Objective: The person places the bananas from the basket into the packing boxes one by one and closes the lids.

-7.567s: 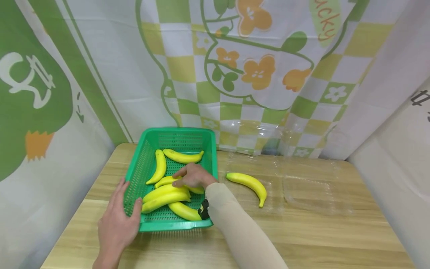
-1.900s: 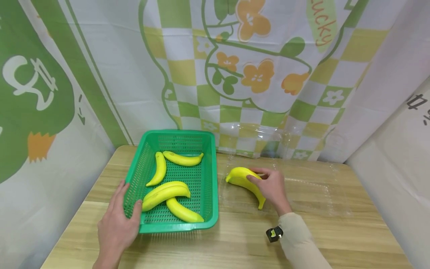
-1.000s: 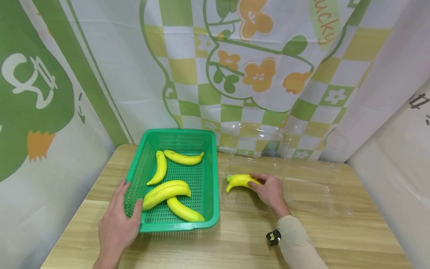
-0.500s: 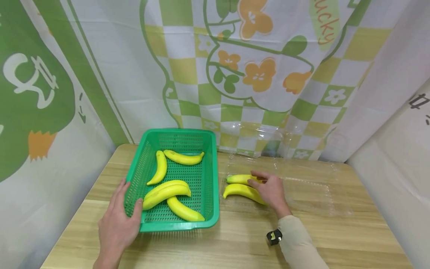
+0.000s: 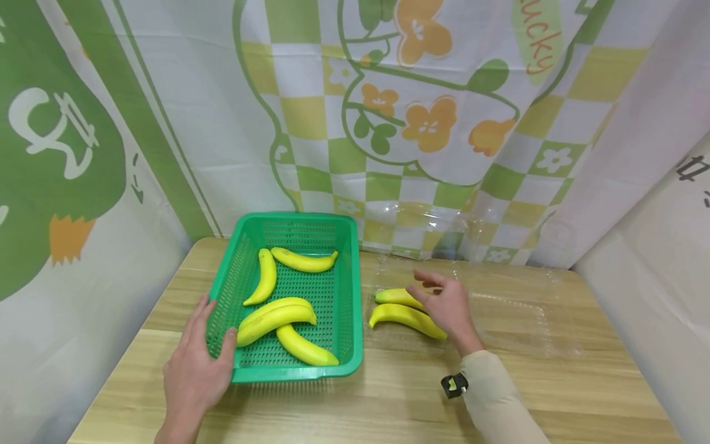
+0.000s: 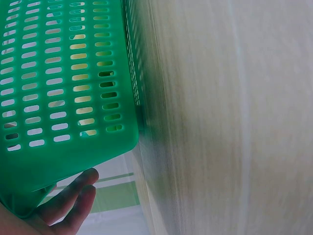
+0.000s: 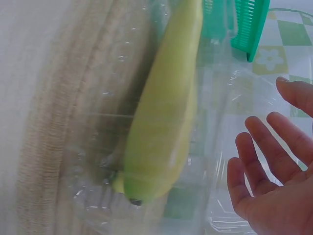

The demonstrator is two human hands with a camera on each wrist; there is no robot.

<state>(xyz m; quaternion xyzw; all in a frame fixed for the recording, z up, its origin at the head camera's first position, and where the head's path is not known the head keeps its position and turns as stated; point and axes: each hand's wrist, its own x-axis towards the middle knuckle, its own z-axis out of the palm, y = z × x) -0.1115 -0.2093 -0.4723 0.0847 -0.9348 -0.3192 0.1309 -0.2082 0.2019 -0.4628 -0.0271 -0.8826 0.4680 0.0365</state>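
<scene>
A green plastic basket (image 5: 294, 374) holds several yellow bananas; two lie side by side (image 5: 277, 319) across another banana (image 5: 305, 346) at the near end. My left hand (image 5: 196, 364) grips the basket's left rim, thumb over the inner side and fingers outside. In the left wrist view its fingertips (image 6: 80, 193) show beneath the rim. On the right, a clear plastic clamshell box (image 5: 521, 311) lies with its lid up, and two bananas rest in its left part: a rear banana (image 5: 395, 297) and a front banana (image 5: 407, 318). My right hand (image 5: 446, 305) hovers over them, fingers spread, holding nothing.
The clear lid (image 5: 432, 228) leans against the patterned curtain (image 5: 427, 123) at the back. Wooden tabletop (image 5: 399, 394) extends in front of the basket and box. Two more bananas, one upright (image 5: 263, 277) and one crosswise (image 5: 305, 261), lie at the basket's far end.
A banana from the basket was brought over, turned, and laid in front of the one in the clear box. The right hand has now let it go and lifted slightly. The left hand stays put.
</scene>
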